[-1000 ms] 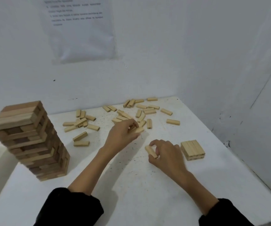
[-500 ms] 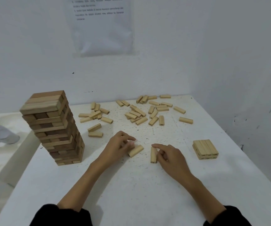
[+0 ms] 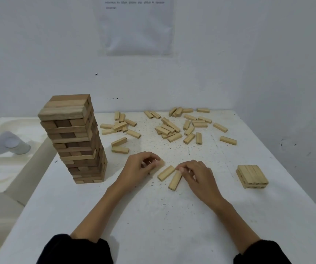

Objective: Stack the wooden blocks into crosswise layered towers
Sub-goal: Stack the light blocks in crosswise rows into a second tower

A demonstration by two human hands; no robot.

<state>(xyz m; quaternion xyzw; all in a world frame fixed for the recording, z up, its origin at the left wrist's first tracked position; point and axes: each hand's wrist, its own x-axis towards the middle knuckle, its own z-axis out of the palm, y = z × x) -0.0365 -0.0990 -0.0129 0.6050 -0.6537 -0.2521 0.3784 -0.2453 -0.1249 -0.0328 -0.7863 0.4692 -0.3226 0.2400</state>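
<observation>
The short light wooden block (image 3: 174,180) lies flat on the white worktop (image 3: 153,216). Its long axis slants from near-left to far-right. Its far end sits under the fingertips of the right hand (image 3: 198,177), whose curled thumb and forefinger pinch that end. The rest of the block runs back toward the person on the hand's thumb side.

Just to the left, between the two hands, a second light wooden block (image 3: 166,173) lies at a flatter slant. Their far ends are close and their near ends splay apart; I cannot tell whether they touch. The right hand is the nearer to both.

The left hand (image 3: 139,168) rests on the worktop with its fingers curled in, pinching what looks like the pale end of a third block (image 3: 160,164), which is mostly hidden.

The coming move likely turns on that splay: the blocks must lie parallel and flush to make a layer.

Well to the right of the right hand sits a low square stack of pale blocks (image 3: 251,176), its layers crossed. Left of the left hand stands a tall tower of mixed brown blocks (image 3: 75,140). Beyond both hands lies a scatter of loose pale blocks (image 3: 172,128).
</observation>
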